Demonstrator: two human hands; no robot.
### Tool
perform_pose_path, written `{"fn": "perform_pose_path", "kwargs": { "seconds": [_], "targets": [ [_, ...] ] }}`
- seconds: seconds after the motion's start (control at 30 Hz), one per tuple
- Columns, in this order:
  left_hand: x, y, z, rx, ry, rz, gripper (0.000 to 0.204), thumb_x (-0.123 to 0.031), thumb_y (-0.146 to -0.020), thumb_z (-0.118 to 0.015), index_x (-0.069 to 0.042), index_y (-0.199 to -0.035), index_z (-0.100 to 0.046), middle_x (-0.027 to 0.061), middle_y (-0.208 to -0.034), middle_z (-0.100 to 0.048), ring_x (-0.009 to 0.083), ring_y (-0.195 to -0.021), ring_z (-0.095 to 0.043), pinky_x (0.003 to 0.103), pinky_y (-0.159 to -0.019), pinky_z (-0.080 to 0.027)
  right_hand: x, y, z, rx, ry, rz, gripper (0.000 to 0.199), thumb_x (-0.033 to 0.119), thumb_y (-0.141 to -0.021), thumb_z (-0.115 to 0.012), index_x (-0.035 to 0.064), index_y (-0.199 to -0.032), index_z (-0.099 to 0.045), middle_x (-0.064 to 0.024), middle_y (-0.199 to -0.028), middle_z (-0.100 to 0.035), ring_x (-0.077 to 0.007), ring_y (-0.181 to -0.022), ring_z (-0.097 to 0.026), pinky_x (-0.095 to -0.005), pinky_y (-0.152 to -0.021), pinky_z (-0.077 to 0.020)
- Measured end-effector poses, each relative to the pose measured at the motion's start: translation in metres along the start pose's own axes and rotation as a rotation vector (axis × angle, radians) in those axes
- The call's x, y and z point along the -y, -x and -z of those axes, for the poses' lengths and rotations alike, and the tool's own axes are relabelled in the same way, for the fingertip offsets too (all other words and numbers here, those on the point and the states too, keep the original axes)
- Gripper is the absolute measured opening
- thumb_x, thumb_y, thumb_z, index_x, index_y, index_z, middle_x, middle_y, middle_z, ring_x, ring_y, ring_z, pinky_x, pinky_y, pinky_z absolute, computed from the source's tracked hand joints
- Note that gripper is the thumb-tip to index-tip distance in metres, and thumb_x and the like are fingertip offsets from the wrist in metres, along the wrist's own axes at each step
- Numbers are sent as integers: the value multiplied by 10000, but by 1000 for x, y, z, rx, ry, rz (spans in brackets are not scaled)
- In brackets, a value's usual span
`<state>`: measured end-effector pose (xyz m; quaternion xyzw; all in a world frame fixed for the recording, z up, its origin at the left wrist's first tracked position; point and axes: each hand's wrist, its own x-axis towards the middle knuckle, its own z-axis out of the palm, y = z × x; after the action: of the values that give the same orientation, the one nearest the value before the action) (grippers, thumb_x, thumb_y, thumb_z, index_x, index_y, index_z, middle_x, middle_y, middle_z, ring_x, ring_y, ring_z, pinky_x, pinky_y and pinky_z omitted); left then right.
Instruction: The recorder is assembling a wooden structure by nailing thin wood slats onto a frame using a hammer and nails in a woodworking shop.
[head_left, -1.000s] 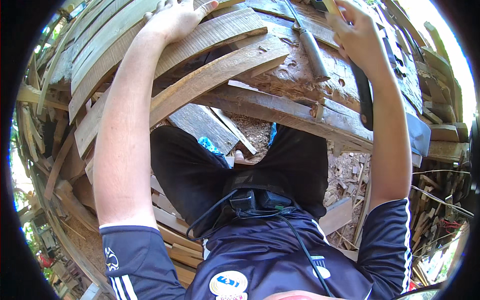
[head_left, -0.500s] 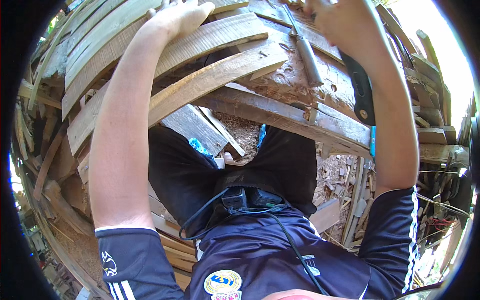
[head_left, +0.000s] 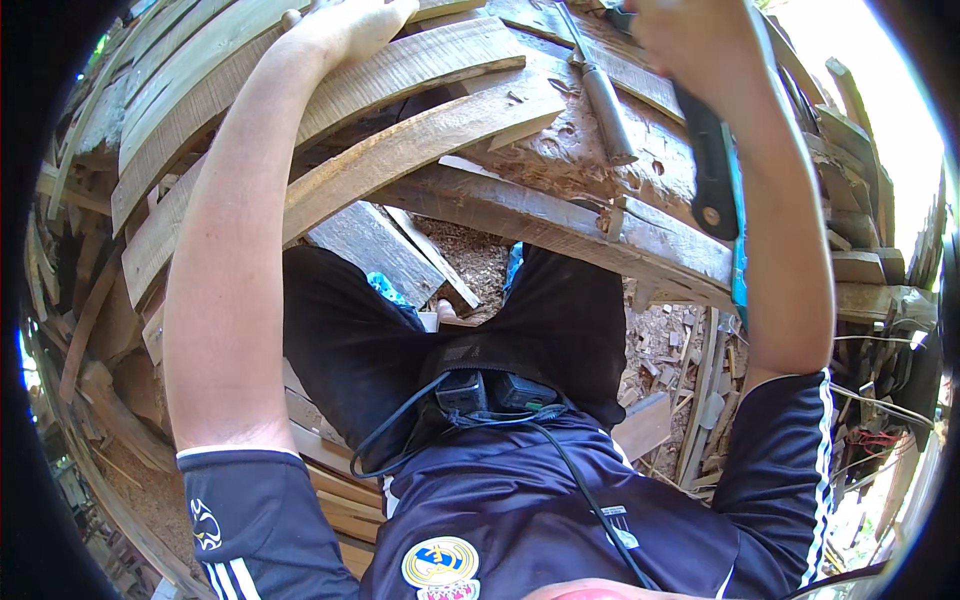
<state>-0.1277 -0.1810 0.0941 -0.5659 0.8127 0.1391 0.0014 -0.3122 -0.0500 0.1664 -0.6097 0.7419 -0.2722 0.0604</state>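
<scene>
My left hand (head_left: 350, 28) lies over the curved wooden slats (head_left: 420, 75) at the upper left, thumb and outer finger apart; the upper edge cuts off the other fingertips. At the upper right my right hand (head_left: 690, 45) has its fingers curled beside a small dark thing (head_left: 620, 18), too hidden to name. Below that hand is a black handle (head_left: 714, 175) with a rivet at its end, partly behind my right forearm. Between my hands, a chisel-like tool (head_left: 605, 105) with a thin metal shank and a round handle rests on the scarred wooden bench (head_left: 560, 165).
A thick beam (head_left: 560, 225) crosses in front of my knees. Beside the black handle runs a turquoise strip (head_left: 740, 260). Wood scraps (head_left: 660, 350) and sawdust cover the ground. Stacked offcuts (head_left: 860, 265) stand at the right, near loose wires (head_left: 885, 405). A cable (head_left: 590, 490) hangs across my shirt.
The view has shifted slightly, so the bench and tools sit a little further left and up. My right hand has moved relative to the bench, uncovering more of the turquoise strip. My left hand stays on the slats.
</scene>
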Motion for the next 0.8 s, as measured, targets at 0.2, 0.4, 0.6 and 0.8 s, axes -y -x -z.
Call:
{"fn": "perform_pose_path", "kwargs": {
  "seconds": [0.2,0.4,0.6,0.8],
  "targets": [
    [13,3,-3,-16,-41,22,782,-475,-954,-398,-84,-1591,-168,229,-1620,-199,380,-1521,-135,564,-1218,-78,13,-1,-21,403,233,35,572,77,-959,-538,181,-1512,-435,-159,-977,-735,-156,-588,-587,-346,-603,-525],
    [-12,-2,-3,-7,15,-42,763,-475,-986,-372,-62,-1589,-152,232,-1628,-173,383,-1522,-123,554,-1222,-65,23,-9,11,15,70,155,514,79,-962,-538,141,-1470,-491,-117,-737,-707,-124,-485,-533,-355,-471,-449],
    [100,-36,-35,-160,500,-946,785,-503,-969,-404,-54,-1579,-197,251,-1624,-181,389,-1521,-135,567,-1218,-80,-32,-53,-61,-58,137,472,520,35,-914,-534,106,-1429,-537,-131,-733,-682,-189,-510,-577,-341,-521,-494],
    [6,0,-5,-12,-25,-21,785,-502,-959,-406,-45,-1571,-223,258,-1608,-222,392,-1514,-160,578,-1211,-101,3,-55,-11,25,75,311,519,64,-962,-541,158,-1470,-494,-119,-754,-695,-121,-500,-543,-298,-469,-438]
  ]
}}
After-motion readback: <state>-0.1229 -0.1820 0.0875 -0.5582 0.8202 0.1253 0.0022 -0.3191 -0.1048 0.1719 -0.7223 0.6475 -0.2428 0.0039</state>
